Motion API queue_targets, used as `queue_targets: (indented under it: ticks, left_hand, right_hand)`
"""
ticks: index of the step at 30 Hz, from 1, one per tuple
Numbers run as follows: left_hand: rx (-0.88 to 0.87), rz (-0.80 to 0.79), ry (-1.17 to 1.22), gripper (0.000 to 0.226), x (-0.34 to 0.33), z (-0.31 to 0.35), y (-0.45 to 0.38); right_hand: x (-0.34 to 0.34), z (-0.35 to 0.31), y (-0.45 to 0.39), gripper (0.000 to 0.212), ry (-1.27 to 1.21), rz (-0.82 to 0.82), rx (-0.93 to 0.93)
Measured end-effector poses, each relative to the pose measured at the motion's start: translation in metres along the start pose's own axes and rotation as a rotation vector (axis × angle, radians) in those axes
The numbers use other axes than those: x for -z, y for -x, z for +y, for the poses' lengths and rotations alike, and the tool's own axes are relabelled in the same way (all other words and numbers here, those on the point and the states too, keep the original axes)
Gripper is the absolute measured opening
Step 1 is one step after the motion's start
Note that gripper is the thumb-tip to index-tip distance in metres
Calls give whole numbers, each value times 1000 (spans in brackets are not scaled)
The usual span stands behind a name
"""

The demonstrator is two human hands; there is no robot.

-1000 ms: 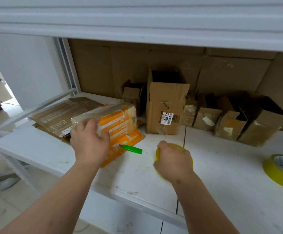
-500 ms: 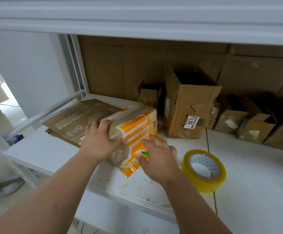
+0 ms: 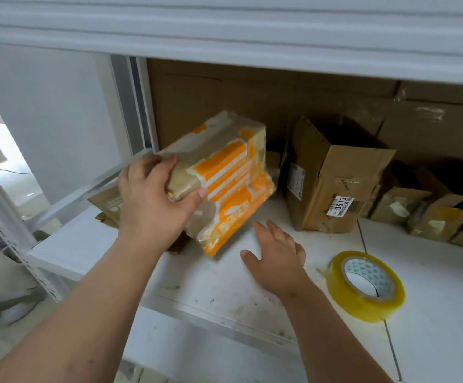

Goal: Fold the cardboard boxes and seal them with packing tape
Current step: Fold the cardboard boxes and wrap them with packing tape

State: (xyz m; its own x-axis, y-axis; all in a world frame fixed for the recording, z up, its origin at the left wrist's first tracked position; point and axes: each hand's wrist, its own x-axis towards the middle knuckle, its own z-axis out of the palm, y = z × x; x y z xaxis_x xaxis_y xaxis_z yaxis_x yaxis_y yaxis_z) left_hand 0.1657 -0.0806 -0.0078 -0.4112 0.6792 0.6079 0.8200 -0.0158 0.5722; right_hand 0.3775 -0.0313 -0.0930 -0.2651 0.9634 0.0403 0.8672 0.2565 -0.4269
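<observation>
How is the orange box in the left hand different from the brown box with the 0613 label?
The orange-printed box is taped shut, tilted and lifted by the left hand; the 0613 box stands on the shelf, top flaps open. The first is orange and white, the second plain brown. Both are cardboard.

white shelf (image 3: 432, 313), white wall (image 3: 59, 106), pale floor (image 3: 1, 341)

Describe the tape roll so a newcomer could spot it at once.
On the white shelf, look right of the open right hand, in front of the brown boxes. The tape roll lies flat: the only round, translucent yellow ring there.
</observation>
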Motion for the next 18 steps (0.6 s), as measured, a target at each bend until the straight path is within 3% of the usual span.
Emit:
queue_targets:
  ticks: [3, 7, 10, 14, 18]
  left_hand:
    - [257, -14, 292, 75, 5, -5, 1]
    - [737, -152, 948, 38, 10, -10, 15]
    - [1035, -336, 1077, 48, 12, -18, 26]
    - [1154, -621, 1106, 73, 6, -24, 45]
    - [1078, -697, 992, 60, -1, -18, 64]
  right_hand:
    - [-4, -8, 4, 62, -126, 55, -31]
    - [0, -23, 11, 56, -935, 50, -215]
    - [6, -27, 15, 57, -1369, -49, -304]
    - [11, -31, 21, 53, -1593, -213, -135]
    - [19, -29, 36, 50, -1648, -225, -78]
